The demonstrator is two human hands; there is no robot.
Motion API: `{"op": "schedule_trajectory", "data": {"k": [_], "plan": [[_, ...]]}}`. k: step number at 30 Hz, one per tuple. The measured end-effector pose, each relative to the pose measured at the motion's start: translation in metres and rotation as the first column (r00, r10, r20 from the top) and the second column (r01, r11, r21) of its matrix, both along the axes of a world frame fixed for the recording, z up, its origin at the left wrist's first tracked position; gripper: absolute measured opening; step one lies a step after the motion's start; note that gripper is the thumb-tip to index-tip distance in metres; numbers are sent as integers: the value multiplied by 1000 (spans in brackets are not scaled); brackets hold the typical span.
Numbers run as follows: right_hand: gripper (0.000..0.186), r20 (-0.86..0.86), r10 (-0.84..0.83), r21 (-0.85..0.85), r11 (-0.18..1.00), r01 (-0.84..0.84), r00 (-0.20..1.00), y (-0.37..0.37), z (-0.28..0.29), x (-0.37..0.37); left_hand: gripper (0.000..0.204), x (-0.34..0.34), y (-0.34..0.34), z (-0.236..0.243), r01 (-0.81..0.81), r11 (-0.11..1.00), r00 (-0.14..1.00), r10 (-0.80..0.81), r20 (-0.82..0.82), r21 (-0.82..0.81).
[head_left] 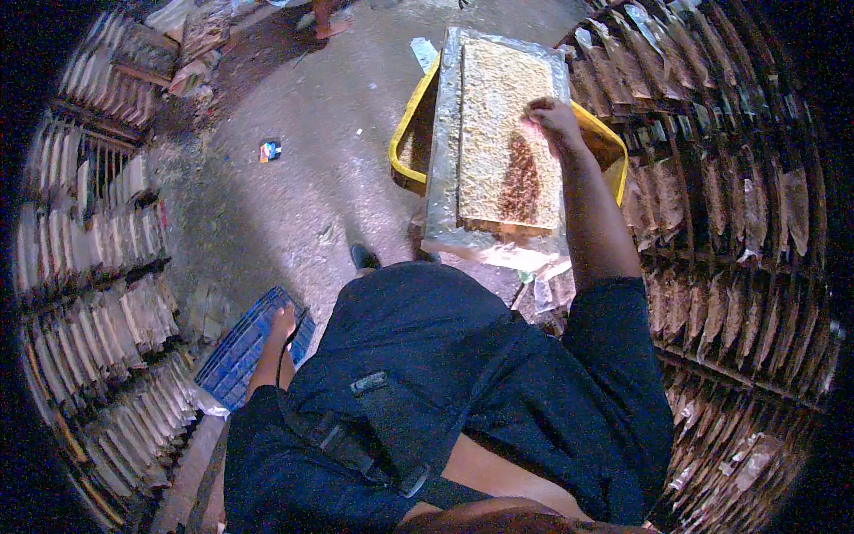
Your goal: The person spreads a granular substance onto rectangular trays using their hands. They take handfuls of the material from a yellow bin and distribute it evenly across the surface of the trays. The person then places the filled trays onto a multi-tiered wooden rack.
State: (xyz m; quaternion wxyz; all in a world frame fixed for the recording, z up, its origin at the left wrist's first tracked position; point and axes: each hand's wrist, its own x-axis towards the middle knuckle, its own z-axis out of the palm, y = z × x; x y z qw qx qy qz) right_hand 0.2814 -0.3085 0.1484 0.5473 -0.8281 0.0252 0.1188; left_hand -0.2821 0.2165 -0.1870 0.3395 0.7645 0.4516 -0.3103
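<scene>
In front of me, a flat board (443, 151) with a grey rim lies across a yellow tub (402, 142). A rectangular slab of pale, crumbly, grain-like material (498, 98) covers its middle, with a dark brown patch (521, 182) in the lower part; I cannot tell whether that is shadow. At the slab's right edge is my right hand (553, 123), its fingers pinched together at the surface. Whatever lies between the fingertips is too small to name. Down at the left, my left hand (283, 324) hangs over a blue ribbed plastic crate (240, 345); its finger grip is unclear.
Racks of closely stacked upright slabs (725, 311) line the right side. More pale slabs (98, 240) fill shelves on the left. A small coloured packet (269, 149) lies on the floor (311, 196). Another person's foot (331, 29) shows at the top.
</scene>
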Motion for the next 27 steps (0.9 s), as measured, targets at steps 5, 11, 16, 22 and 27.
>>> {"op": "schedule_trajectory", "data": {"k": [5,11,16,22,27], "plan": [[20,195,54,-147,989,-25,979,45,20,30,76,11,-2,29,-122,977,991,130,33,-177],[12,55,258,-215,946,-241,964,15,-11,-16,73,32,3,25,-91,981,947,139,290,-172],[20,28,150,-45,988,-149,988,20,23,-92,65,114,-35,84,22,981,944,43,327,-193],[26,234,115,-20,993,-113,965,13,11,-135,59,215,-101,162,228,946,835,-70,545,-228],[33,213,28,37,999,-36,977,5,23,-146,55,277,-148,153,800,545,264,-697,666,253]]}}
